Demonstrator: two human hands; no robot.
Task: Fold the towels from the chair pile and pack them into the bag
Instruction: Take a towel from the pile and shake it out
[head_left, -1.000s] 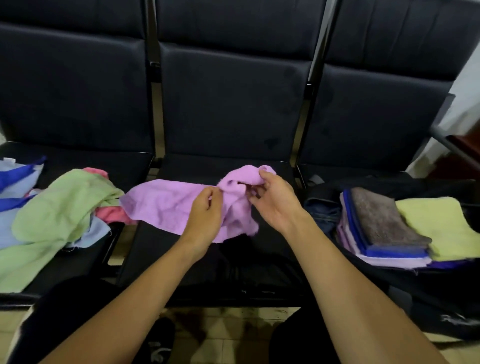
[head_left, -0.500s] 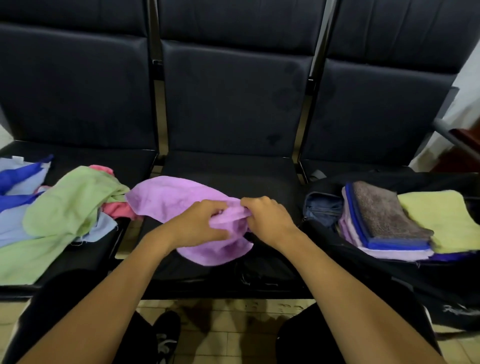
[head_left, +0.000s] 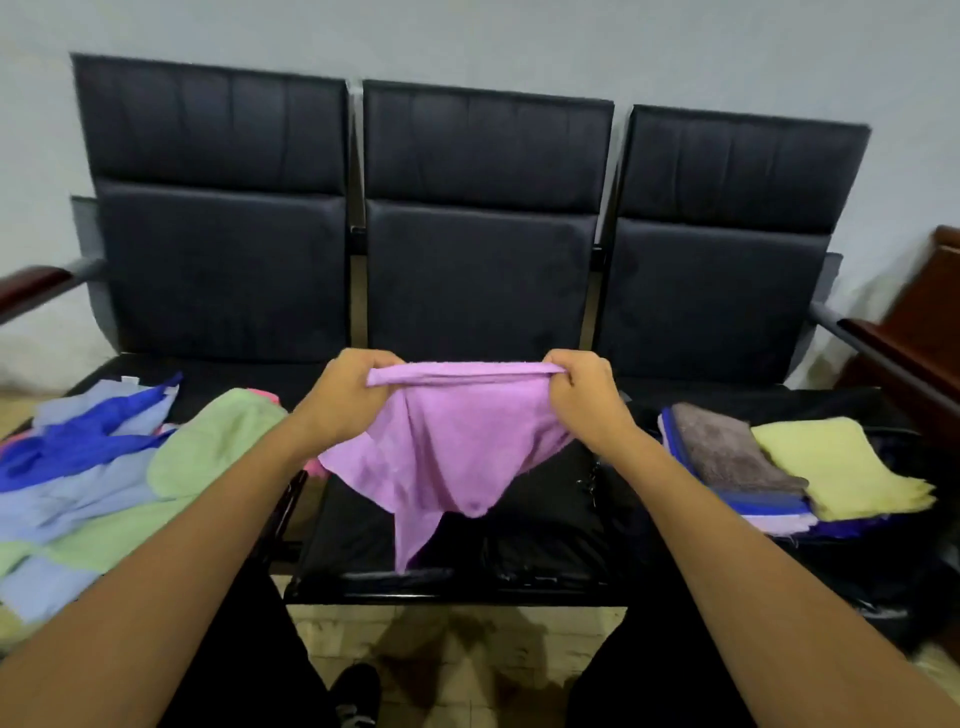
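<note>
Now | left hand (head_left: 347, 400), right hand (head_left: 584, 402): fingers pinch purple towel (head_left: 441, 452) top corners, frame centre | soft, light, limp; best held by corners

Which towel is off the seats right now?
The purple towel: both hands grip its top edge and it hangs in the air; the others lie on the seats.

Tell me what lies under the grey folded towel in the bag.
Under the grey folded towel a blue towel and pale lilac layers show at the stack's edges. How many more lie beneath is covered. A yellow towel sits beside it.
</note>
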